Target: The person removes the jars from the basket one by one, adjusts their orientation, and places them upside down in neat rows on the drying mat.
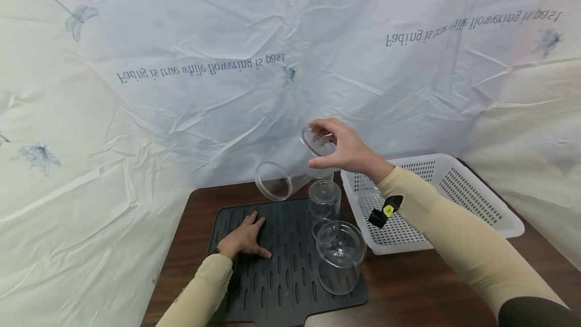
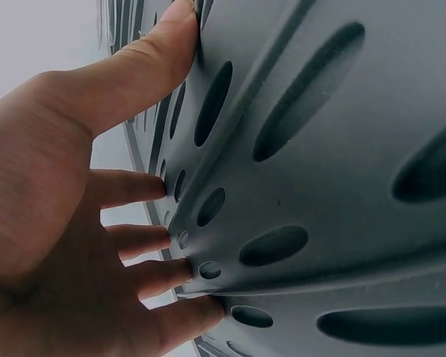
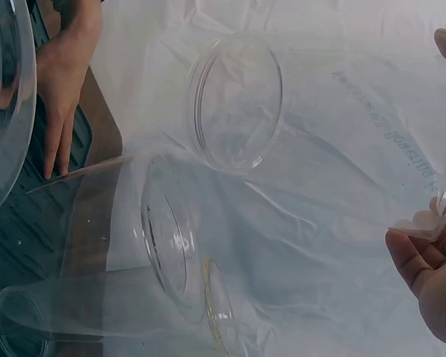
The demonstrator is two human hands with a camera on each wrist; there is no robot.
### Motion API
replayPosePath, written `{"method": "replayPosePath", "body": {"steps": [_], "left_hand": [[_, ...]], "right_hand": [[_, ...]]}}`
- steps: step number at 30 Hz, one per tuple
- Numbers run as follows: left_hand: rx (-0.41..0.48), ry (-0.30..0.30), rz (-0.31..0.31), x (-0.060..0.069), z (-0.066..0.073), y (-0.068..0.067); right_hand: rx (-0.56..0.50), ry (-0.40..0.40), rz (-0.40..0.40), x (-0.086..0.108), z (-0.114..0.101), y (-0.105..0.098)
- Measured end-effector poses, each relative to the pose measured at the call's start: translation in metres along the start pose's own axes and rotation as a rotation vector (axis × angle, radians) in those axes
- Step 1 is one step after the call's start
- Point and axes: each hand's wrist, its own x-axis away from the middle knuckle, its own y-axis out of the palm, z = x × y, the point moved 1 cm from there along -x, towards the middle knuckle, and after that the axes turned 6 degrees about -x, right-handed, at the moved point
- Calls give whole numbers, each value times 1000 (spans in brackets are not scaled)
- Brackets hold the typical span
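A clear cylindrical jar [image 1: 274,181] is raised above the back of the dark mat [image 1: 283,266], tilted sideways with its open mouth toward the left. My right hand [image 1: 349,150] grips its far end, thumb on one side and fingers on the other; in the right wrist view the thumb and fingers of the hand [image 3: 438,290] hold that end's edge. My left hand [image 1: 245,236] rests on the mat with fingers spread. In the left wrist view, the fingertips of this hand [image 2: 67,193] touch the slotted mat [image 2: 342,216].
Several clear jars stand along the mat's right side, among them a wide one [image 1: 340,261] in front and a narrower one [image 1: 324,200] behind. To their right sits a white perforated basket [image 1: 469,203] on the brown wooden table [image 1: 408,286]. A printed white sheet [image 1: 218,115] hangs behind.
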Motion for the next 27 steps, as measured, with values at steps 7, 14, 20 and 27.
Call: {"method": "replayPosePath", "body": {"steps": [7, 14, 20, 27], "left_hand": [[3, 3, -5, 1, 2, 0], [-10, 5, -10, 0, 4, 1], [-14, 7, -20, 1, 3, 0], [3, 3, -15, 1, -1, 1]], "right_hand": [[50, -19, -46, -9, 1, 10], [76, 0, -77, -13, 5, 17], [147, 11, -102, -21, 8, 27], [254, 36, -164, -32, 6, 38]]}}
